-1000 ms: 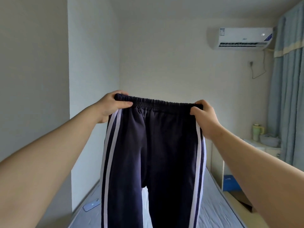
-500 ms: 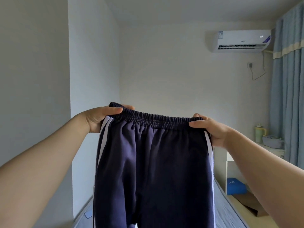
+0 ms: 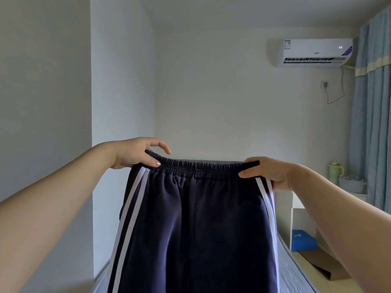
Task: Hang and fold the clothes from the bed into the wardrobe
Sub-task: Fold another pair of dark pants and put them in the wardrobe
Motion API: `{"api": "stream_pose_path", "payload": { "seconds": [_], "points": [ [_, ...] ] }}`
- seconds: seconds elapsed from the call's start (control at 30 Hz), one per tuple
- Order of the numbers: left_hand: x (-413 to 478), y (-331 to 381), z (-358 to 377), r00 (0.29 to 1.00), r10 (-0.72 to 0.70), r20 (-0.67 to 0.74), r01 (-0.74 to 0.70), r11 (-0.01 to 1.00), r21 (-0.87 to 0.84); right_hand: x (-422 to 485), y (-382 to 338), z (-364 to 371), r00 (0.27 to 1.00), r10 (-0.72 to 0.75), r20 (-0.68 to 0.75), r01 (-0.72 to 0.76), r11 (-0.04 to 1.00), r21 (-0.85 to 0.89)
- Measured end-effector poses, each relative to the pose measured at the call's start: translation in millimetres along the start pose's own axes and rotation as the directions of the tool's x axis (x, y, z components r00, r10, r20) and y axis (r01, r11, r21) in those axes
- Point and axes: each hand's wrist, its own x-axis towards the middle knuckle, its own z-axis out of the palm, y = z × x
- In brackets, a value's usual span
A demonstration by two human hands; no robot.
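Left fingers: the left hand [image 3: 135,154] pinches one corner of the elastic waistband [image 3: 203,167], thumb [image 3: 152,162] on the front. The index finger [image 3: 165,147] is lifted clear. The other fingers are hidden behind the cloth.
Right fingers: the right hand [image 3: 266,172] pinches the opposite corner, thumb in front and fingers [image 3: 251,160] curled over the top edge.
Waistband: spread flat between both hands, the left end slightly higher.
Task's thing: the navy fleece track trousers with white side stripes [image 3: 201,229] hang in the air over the grey-blue mattress [image 3: 296,271]. Their legs drop out of view.
Risk, grip: the left pinch looks light, and heavy fleece could slip out of it.
Risk, fold: the uneven waistband and unseen legs could produce a crooked fold.
Risk, route: no wardrobe is in view, so trailing legs may drag.
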Motion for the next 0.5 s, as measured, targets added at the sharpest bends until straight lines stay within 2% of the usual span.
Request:
{"api": "stream_pose_path", "payload": {
  "seconds": [0.1, 0.23, 0.33, 0.43, 0.5],
  "points": [
    [-6, 4, 4, 0.996, 0.042, 0.084, -0.054, 0.988, 0.147, 3, 2, 2, 0.982, -0.13, -0.136, 0.13, 0.991, -0.012],
    [-6, 3, 11, 0.992, -0.039, 0.119, -0.003, 0.945, 0.327, 2, 1, 10, 0.96, -0.251, -0.124, 0.217, 0.948, -0.232],
    [-1, -3, 18, 0.999, -0.032, 0.026, 0.014, 0.852, 0.523, 4, -5, 20, 0.957, -0.236, -0.169, 0.155, 0.907, -0.392],
    [4, -6, 20, 0.982, 0.106, -0.157, 0.028, 0.737, 0.675, 2, -13, 28, 0.964, -0.177, -0.197, 0.058, 0.868, -0.492],
    [7, -5, 18, 0.954, 0.194, -0.227, 0.04, 0.67, 0.742, -1, -18, 34, 0.973, -0.138, -0.185, 0.015, 0.838, -0.546]
  ]
}}
